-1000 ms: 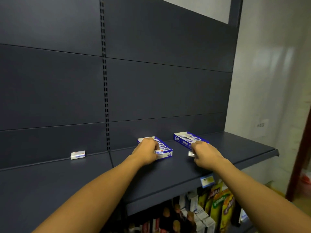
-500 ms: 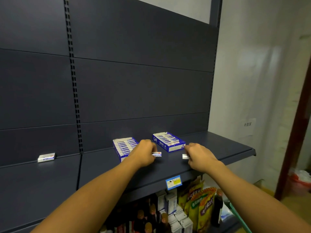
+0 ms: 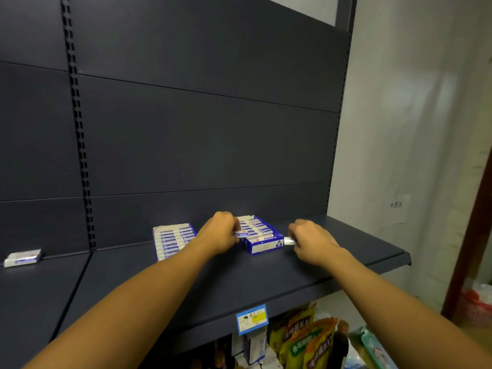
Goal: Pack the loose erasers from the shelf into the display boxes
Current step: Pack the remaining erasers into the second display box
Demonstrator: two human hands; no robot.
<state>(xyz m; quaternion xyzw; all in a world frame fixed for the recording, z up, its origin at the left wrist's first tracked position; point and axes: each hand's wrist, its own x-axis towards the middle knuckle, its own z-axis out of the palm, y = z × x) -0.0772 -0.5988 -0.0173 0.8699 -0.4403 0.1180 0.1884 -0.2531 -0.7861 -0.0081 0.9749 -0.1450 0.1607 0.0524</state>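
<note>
Two blue display boxes full of white erasers stand on the dark shelf [image 3: 266, 278]: the left box [image 3: 171, 239] and the right box [image 3: 262, 237]. My left hand [image 3: 219, 233] pinches a small eraser [image 3: 241, 234] over the left edge of the right box. Just right of that box, my right hand [image 3: 310, 241] pinches another white eraser [image 3: 288, 241]. One loose eraser [image 3: 22, 257] lies far left on the neighbouring shelf section.
The dark back panel rises behind the shelf, with a slotted upright [image 3: 80, 155] at the left. A blue price tag [image 3: 251, 318] hangs on the shelf's front edge. Snack bags [image 3: 306, 339] and cartons fill the shelf below. A white wall is on the right.
My left hand carried its eraser rightwards from the left box to the right box. My right hand stayed beside the right box, holding its eraser. The camera turned slightly.
</note>
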